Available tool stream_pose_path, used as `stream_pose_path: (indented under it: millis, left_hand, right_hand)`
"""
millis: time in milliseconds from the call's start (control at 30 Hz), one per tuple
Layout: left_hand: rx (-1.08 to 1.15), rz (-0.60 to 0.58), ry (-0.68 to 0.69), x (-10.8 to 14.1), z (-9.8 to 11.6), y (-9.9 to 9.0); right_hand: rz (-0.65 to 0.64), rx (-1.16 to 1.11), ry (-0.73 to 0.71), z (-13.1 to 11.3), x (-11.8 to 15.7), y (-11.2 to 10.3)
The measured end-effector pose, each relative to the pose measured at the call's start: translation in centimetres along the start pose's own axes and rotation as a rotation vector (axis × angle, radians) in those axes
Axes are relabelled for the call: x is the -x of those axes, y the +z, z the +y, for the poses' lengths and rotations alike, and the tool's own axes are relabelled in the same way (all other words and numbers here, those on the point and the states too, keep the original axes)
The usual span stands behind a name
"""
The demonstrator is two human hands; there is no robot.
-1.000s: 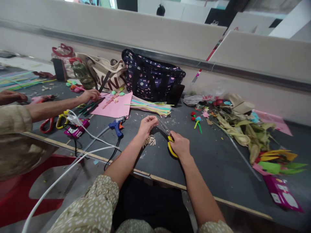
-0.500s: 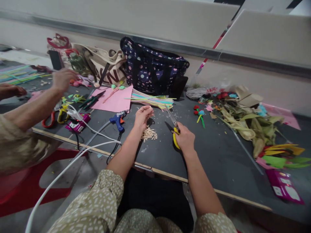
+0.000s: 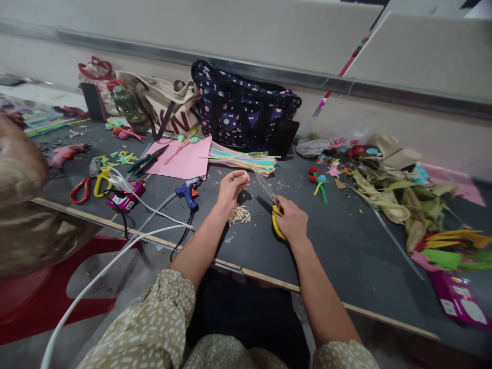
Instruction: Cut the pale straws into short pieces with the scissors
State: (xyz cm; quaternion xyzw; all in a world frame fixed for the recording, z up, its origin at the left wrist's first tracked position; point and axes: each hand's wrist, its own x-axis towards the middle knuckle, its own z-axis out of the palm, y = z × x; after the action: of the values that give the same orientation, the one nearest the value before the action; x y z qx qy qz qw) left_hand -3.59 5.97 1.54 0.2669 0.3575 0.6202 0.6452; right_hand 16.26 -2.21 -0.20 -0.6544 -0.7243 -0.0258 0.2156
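Note:
My right hand grips the yellow handles of a pair of scissors, whose blades point up and left toward my other hand. With fingertips pinched, my left hand is just above a small pile of short beige pieces; a tiny pale bit shows at the fingertips, too small to name. Behind the hands lies a bundle of pastel pipe cleaners, beside a pink sheet. A blue glue gun rests left of my left hand.
Another person's arm is at the far left. Red-handled scissors, a white cable and bags are around. Small pom-pom flowers, dried husks and a purple packet lie to the right.
My left hand has moved slightly right, closer to the scissor blades. The other person's arm has drawn back to the left. The view has shifted slightly.

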Motion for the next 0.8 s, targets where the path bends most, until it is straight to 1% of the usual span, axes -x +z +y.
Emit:
stream_pose_path:
  millis: [133, 267, 433, 800]
  left_hand:
    - [-0.017, -0.012, 0.014, 0.31, 0.14, 0.26]
    - [-0.030, -0.021, 0.017, 0.42, 0.07, 0.39]
    - [-0.043, -0.046, 0.026, 0.37, -0.33, 0.34]
    - [-0.036, -0.056, 0.035, 0.56, -0.51, 0.46]
  right_hand:
    - [-0.030, 0.036, -0.038, -0.04, 0.06, 0.24]
    - [-0.028, 0.038, -0.064, -0.16, 0.02, 0.22]
    - [-0.034, 0.054, -0.065, -0.26, 0.03, 0.24]
    - [-0.026, 0.049, -0.066, -0.14, 0.08, 0.46]
